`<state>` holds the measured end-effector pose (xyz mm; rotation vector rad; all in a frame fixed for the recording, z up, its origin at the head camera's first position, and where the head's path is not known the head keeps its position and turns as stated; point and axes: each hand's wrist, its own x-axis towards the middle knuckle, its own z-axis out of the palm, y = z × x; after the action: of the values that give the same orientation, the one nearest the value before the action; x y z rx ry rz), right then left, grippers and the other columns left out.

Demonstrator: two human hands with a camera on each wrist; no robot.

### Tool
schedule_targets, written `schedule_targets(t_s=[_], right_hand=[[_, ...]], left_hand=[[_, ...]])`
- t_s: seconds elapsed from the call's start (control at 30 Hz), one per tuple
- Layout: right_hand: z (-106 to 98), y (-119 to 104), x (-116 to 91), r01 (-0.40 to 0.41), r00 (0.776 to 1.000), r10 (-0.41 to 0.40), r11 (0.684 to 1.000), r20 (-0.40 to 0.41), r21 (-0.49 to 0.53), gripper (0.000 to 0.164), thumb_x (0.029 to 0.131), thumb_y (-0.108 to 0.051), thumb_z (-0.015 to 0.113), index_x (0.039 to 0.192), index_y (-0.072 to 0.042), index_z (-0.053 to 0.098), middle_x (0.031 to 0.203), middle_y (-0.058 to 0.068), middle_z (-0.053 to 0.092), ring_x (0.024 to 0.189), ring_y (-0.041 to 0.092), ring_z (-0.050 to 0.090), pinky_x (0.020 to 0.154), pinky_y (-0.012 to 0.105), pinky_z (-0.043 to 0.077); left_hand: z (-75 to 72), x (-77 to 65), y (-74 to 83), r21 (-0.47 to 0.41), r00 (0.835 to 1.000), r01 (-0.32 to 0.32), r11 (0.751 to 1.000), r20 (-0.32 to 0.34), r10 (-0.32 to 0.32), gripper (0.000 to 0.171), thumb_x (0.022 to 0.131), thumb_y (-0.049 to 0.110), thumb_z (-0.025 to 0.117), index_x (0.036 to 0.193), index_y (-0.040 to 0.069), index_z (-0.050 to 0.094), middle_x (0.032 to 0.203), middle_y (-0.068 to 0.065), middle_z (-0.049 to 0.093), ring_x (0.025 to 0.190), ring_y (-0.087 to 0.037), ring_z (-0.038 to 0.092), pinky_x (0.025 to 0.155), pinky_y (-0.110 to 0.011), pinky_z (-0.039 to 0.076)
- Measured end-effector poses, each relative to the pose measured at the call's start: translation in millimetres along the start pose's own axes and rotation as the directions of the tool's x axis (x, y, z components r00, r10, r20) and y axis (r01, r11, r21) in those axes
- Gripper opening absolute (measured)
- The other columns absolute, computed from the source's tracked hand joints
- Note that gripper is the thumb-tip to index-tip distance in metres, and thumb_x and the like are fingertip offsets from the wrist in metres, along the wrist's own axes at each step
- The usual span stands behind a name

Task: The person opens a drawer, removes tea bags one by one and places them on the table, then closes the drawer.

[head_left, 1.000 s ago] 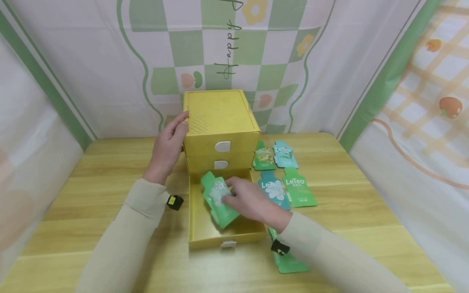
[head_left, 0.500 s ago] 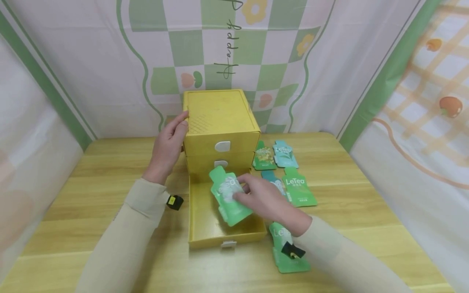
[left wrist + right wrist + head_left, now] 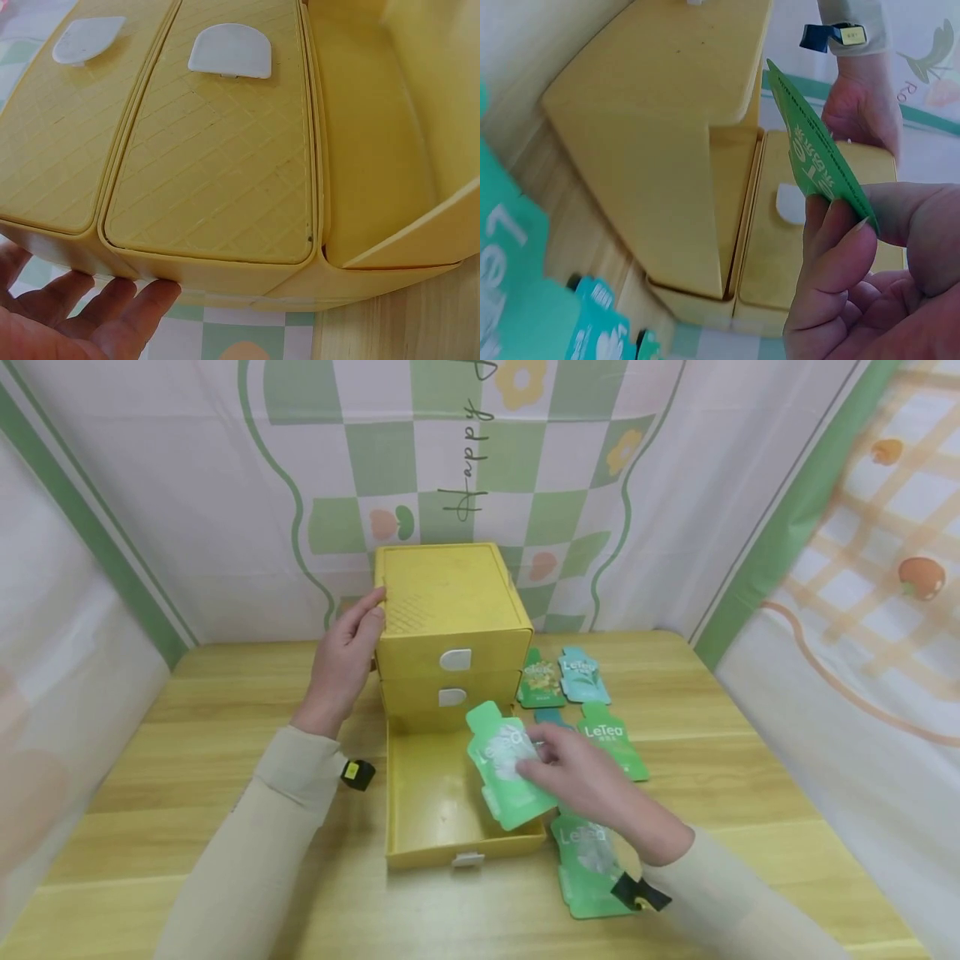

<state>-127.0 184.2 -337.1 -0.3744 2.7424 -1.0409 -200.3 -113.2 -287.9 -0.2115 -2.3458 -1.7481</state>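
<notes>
A yellow three-tier drawer box [image 3: 450,589] stands at the back of the table, its bottom drawer [image 3: 427,793] pulled out and bare inside. My left hand [image 3: 343,656] rests against the box's left side; the left wrist view shows its fingertips [image 3: 161,294] touching the wall beside the upper drawers. Between thumb and fingers, my right hand [image 3: 581,768] pinches a green LeTea sachet [image 3: 498,768] by its right edge. The sachet hangs above the drawer's right wall, its printed face toward the head camera. In the right wrist view this sachet [image 3: 814,142] appears nearly edge-on.
To the right of the box lie a dark green sachet [image 3: 542,683], a light blue sachet [image 3: 583,677], a bright green sachet [image 3: 615,743] and a partly hidden teal sachet [image 3: 551,717]. Another green sachet [image 3: 588,877] lies nearer, under the right wrist. A printed curtain [image 3: 465,460] stands behind.
My right hand has lifted the green sachet from within the open drawer and carried it right, over the drawer's right wall. The left hand and the box have stayed put.
</notes>
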Motion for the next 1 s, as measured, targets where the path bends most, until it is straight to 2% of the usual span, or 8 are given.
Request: schedule_targets(t_s=[0.17,0.33,0.5,0.67,0.9,1.0], right_hand=[[-12,13,-14,-0.021,1.0,0.021,1.0,-0.009,0.021,0.06,0.092,-0.041,0.064,0.138,-0.003,0.051,0.101,0.005,0.066,0.086,0.016,0.059,0.076,0.036,0.053],[-22,26,-25,-0.02,1.0,0.021,0.998,-0.017,0.062,0.068,0.093,-0.041,0.063,0.142,0.003,0.044,0.095,0.008,0.063,0.081,0.018,0.057,0.072,0.035,0.054],[-28,39,-34,-0.052,0.997,0.053,0.998,-0.05,0.032,0.07,0.093,-0.044,0.062,0.141,0.003,0.045,0.093,0.006,0.063,0.081,0.018,0.058,0.07,0.035,0.053],[-33,54,-44,-0.101,0.993,0.103,0.994,-0.063,0.029,0.069,0.093,-0.044,0.061,0.14,0.004,0.044,0.091,0.007,0.064,0.079,0.02,0.058,0.068,0.037,0.053],[-37,78,-61,-0.159,0.983,0.16,0.987,-0.088,0.017,0.065,0.094,-0.045,0.06,0.135,0.003,0.048,0.099,0.008,0.065,0.09,0.02,0.059,0.075,0.039,0.053],[-39,88,-67,-0.195,0.976,0.195,0.981,-0.093,0.006,0.066,0.094,-0.047,0.06,0.135,0.004,0.049,0.105,0.011,0.066,0.096,0.025,0.06,0.08,0.045,0.053]], left_hand=[[-0.5,0.9,-0.9,0.001,1.0,0.004,1.0,0.001,-0.004,0.05,0.103,0.041,0.037,0.15,0.023,0.043,0.078,-0.006,0.039,0.051,-0.013,0.031,0.049,-0.027,0.035],[-0.9,1.9,-3.2,0.006,1.0,0.002,1.0,-0.006,-0.002,0.05,0.103,0.041,0.037,0.15,0.023,0.044,0.073,-0.006,0.038,0.05,-0.013,0.03,0.047,-0.027,0.033],[-1.1,1.9,-4.6,0.013,1.0,0.004,1.0,-0.001,-0.004,0.051,0.103,0.042,0.037,0.15,0.024,0.043,0.076,-0.006,0.039,0.051,-0.014,0.031,0.048,-0.028,0.033],[-1.2,1.8,-4.4,0.001,1.0,-0.001,1.0,0.0,0.001,0.051,0.103,0.042,0.037,0.15,0.024,0.043,0.07,-0.005,0.036,0.05,-0.014,0.03,0.047,-0.028,0.033],[-0.9,2.3,-4.4,0.016,1.0,0.006,1.0,0.01,-0.006,0.052,0.103,0.044,0.037,0.151,0.024,0.042,0.084,-0.008,0.042,0.053,-0.014,0.031,0.051,-0.03,0.035],[-0.9,2.7,-4.8,0.021,1.0,0.006,1.0,0.006,-0.006,0.052,0.103,0.044,0.036,0.151,0.024,0.042,0.086,-0.01,0.042,0.055,-0.016,0.031,0.054,-0.032,0.037]])
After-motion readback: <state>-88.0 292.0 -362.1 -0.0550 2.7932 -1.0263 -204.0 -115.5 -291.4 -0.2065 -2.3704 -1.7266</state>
